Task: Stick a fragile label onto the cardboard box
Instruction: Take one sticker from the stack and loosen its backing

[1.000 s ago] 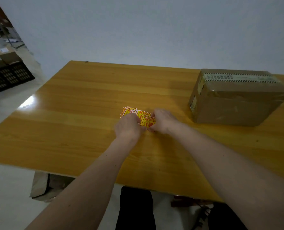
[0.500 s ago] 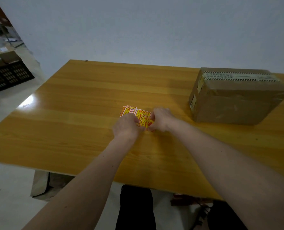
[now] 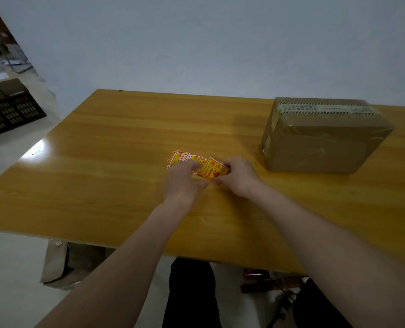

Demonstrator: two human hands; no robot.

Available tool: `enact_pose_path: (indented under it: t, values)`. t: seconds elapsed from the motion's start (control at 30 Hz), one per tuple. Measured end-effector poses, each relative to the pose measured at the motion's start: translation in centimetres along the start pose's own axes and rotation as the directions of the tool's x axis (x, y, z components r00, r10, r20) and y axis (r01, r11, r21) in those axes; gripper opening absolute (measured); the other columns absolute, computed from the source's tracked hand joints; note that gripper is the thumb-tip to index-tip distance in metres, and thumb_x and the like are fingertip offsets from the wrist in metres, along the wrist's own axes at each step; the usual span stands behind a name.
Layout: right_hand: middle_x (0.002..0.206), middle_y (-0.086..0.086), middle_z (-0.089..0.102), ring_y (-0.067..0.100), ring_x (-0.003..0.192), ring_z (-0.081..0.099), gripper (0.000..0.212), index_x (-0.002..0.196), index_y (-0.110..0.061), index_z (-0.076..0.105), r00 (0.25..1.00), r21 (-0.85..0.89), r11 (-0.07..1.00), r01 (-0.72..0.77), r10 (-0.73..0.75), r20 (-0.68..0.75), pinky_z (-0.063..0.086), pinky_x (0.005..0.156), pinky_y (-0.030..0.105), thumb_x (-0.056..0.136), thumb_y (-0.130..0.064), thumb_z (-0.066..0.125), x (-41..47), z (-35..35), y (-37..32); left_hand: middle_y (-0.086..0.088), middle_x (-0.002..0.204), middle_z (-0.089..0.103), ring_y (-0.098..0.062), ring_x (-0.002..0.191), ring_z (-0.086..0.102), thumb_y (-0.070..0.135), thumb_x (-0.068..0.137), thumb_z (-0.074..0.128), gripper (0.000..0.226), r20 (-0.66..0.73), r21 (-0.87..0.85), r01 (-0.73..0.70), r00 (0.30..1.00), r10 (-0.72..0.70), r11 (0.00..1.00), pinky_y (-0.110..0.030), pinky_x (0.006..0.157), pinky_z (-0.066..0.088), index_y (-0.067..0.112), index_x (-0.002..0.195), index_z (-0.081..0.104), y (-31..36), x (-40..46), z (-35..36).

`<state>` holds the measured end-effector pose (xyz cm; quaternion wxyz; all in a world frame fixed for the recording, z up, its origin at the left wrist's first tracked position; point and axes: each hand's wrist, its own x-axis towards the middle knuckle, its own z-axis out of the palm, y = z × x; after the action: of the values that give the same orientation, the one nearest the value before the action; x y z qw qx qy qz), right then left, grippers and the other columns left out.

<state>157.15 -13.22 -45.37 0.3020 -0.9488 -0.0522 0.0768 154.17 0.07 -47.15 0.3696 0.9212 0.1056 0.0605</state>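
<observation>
A spread of yellow-and-red fragile labels (image 3: 178,158) lies at the middle of the wooden table (image 3: 106,147). My right hand (image 3: 238,177) pinches one fragile label (image 3: 214,172) and tilts it up off the spread. My left hand (image 3: 183,183) rests just left of it, fingers touching the labels underneath. The taped cardboard box (image 3: 322,136) stands on the table at the right, apart from both hands.
A white wall runs behind the table. On the floor at the far left stand a black crate (image 3: 9,113) and small boxes. A crumpled brown bag (image 3: 64,266) sits under the table's near edge, beside my dark trouser legs (image 3: 192,294).
One label has come up from the spread, now tilted in my right hand. Both hands stay at the same spot on the table.
</observation>
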Motion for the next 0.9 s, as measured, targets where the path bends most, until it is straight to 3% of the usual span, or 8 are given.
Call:
enact_pose_path:
  t: [0.1,0.23,0.33,0.43,0.57,0.7,0.9]
  values:
    - [0.064,0.003,0.054,0.017,0.064,0.045,0.016,0.083,-0.009,0.071,1.000,0.087,0.996,0.010,-0.010,-0.002,0.031,0.051,0.030,0.072,-0.019,0.075,-1.4,-1.0,1.0,-0.005,0.113,0.067,-0.016,0.100,0.061,0.011,0.069,0.080,0.051,0.019,-0.248,-0.018,1.000,0.023,0.969,-0.027,0.084,0.047,0.014,0.116,0.062,1.1,-1.3,0.2]
    - [0.066,0.008,0.058,0.019,0.064,0.046,0.015,0.079,-0.006,0.071,1.000,0.205,0.979,0.009,-0.010,0.005,0.034,0.058,0.030,0.070,-0.017,0.077,-2.9,-1.5,2.7,-0.007,0.094,0.068,-0.015,0.084,0.063,0.003,0.075,0.074,0.033,0.092,-0.432,0.033,0.996,0.007,0.901,-0.021,0.074,0.050,0.007,0.106,0.066,2.6,-3.0,0.4]
    - [0.076,0.016,0.070,0.022,0.067,0.055,0.015,0.079,-0.008,0.073,1.000,0.258,0.966,0.005,-0.003,-0.006,0.048,0.065,0.038,0.068,-0.017,0.078,-3.9,-2.1,3.8,-0.006,0.087,0.066,-0.009,0.071,0.060,-0.001,0.079,0.068,0.020,0.105,-0.502,0.041,0.994,0.014,0.864,-0.018,0.069,0.048,0.004,0.098,0.067,3.4,-4.3,0.9]
    - [0.078,0.016,0.072,0.023,0.065,0.063,0.015,0.067,-0.016,0.064,1.000,0.334,0.942,-0.009,0.018,-0.025,0.053,0.068,0.040,0.070,-0.008,0.077,-5.3,-2.8,4.7,-0.001,0.073,0.065,-0.004,0.059,0.056,-0.006,0.081,0.064,0.014,0.116,-0.527,0.065,0.993,-0.004,0.848,-0.012,0.056,0.045,-0.001,0.093,0.068,3.9,-5.2,1.9]
    - [0.063,0.003,0.065,0.004,0.042,0.058,0.022,0.073,-0.016,0.053,0.998,0.459,0.887,-0.051,0.059,-0.003,0.046,0.046,0.017,0.081,-0.002,0.068,-6.7,-4.0,6.0,0.006,0.059,0.061,0.004,0.043,0.055,-0.008,0.082,0.061,0.012,0.130,-0.528,0.077,0.991,-0.009,0.846,-0.006,0.046,0.040,-0.008,0.092,0.067,4.9,-6.0,2.9]
    - [0.063,0.000,0.065,0.006,0.045,0.058,0.021,0.070,-0.016,0.052,0.992,0.514,0.856,-0.059,0.110,-0.069,0.044,0.044,0.015,0.086,-0.006,0.063,-7.9,-4.9,7.2,-0.001,0.067,0.062,-0.009,0.057,0.054,-0.001,0.087,0.058,0.013,0.175,-0.514,0.085,0.985,0.008,0.853,-0.009,0.050,0.044,-0.003,0.096,0.067,6.2,-7.0,3.4]
    - [0.064,0.002,0.064,0.013,0.053,0.059,0.021,0.066,-0.013,0.057,0.985,0.568,0.821,-0.055,0.138,-0.104,0.045,0.046,0.014,0.083,-0.005,0.067,-9.3,-5.7,8.4,-0.009,0.081,0.067,-0.005,0.057,0.056,0.001,0.083,0.065,0.015,0.189,-0.550,0.117,0.982,-0.013,0.827,-0.006,0.050,0.045,-0.002,0.098,0.068,7.2,-8.4,3.9]
